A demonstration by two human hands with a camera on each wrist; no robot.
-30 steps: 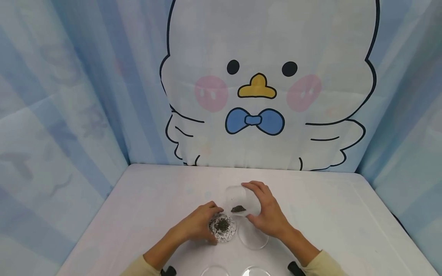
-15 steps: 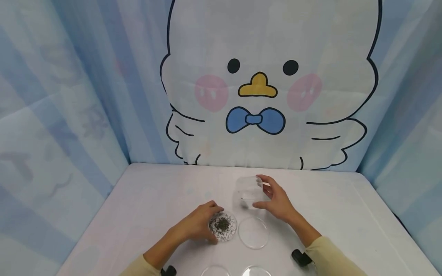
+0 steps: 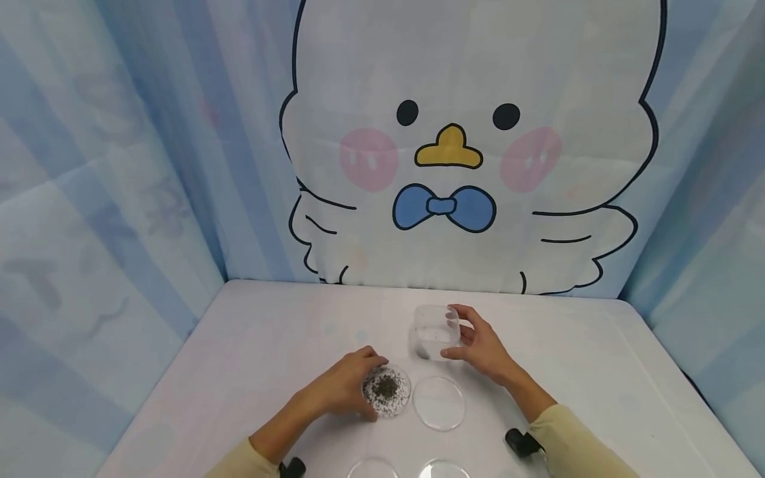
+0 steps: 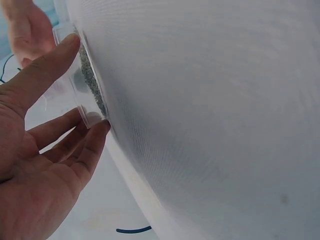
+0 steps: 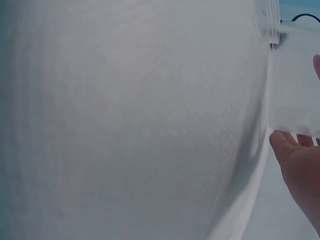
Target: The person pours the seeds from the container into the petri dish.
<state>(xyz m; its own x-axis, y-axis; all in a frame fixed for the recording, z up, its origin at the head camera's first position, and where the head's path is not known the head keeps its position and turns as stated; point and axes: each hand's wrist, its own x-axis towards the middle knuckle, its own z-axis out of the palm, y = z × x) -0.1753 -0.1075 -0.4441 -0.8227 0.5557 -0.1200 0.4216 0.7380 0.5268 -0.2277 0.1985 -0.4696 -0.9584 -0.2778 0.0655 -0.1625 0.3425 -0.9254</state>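
Observation:
In the head view my left hand [image 3: 343,386] curls its thumb and fingers round a clear round dish [image 3: 386,392]. White and dark specks lie in the dish, thickest in a dark patch at its middle. From the left wrist view, a layer of grey-green grains [image 4: 91,77] shows along the dish's base, with thumb and fingertips on its sides. Farther back, my right hand [image 3: 481,348] grips a clear plastic container [image 3: 429,324] from its right side. That container stands upright on the table, a dark smudge low inside it. In the right wrist view the hand [image 5: 302,170] is partly cut off.
A clear round dish [image 3: 439,430] lies right of the speckled one. Two more clear round dishes, one on the left [image 3: 373,459] and one on the right [image 3: 444,461], sit at the near edge of the view. Printed curtains border the white table [image 3: 287,318].
My right hand has carried the clear container back and right, away from above the dishes, and brought it from tilted to upright. The dark clump seen in it has dispersed. My left hand stays put.

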